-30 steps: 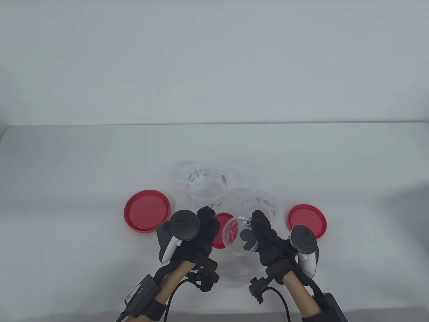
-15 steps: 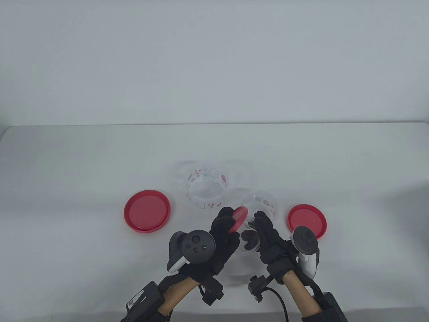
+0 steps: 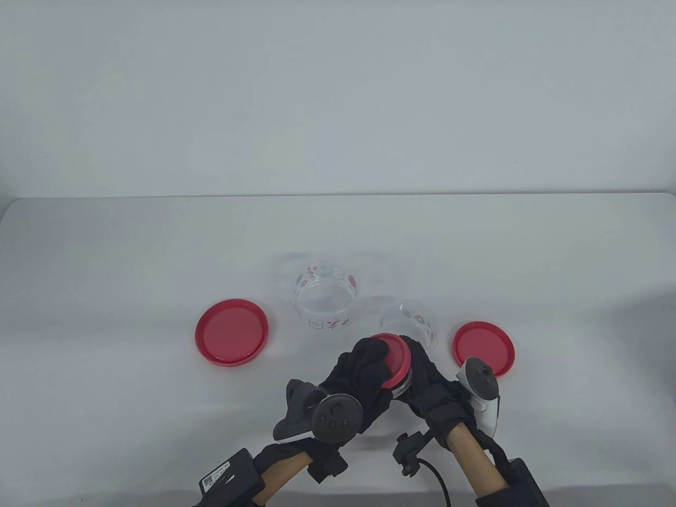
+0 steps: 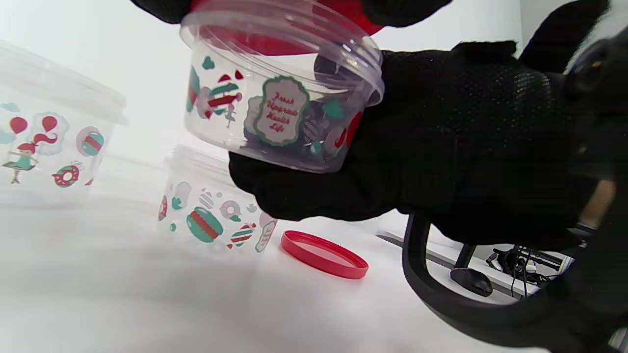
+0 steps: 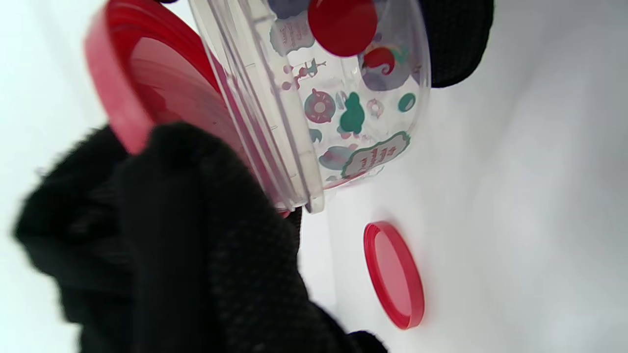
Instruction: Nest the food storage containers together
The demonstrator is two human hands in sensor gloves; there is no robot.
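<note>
Label on small container (image 4: 282, 105) reads "Fresh Upgrade Health Life", red script on white badge, green border. I see my right hand (image 3: 433, 383) cupping that clear round tub, lifted off worktop (image 3: 105, 317). My left hand (image 3: 364, 375) grips small red lid (image 3: 393, 359), pressing it onto tub mouth. Beyond tub: two larger clear printed tubs (image 3: 325, 298) (image 3: 412, 319). Red lids flat either side (image 3: 231, 331) (image 3: 483, 348).
</note>
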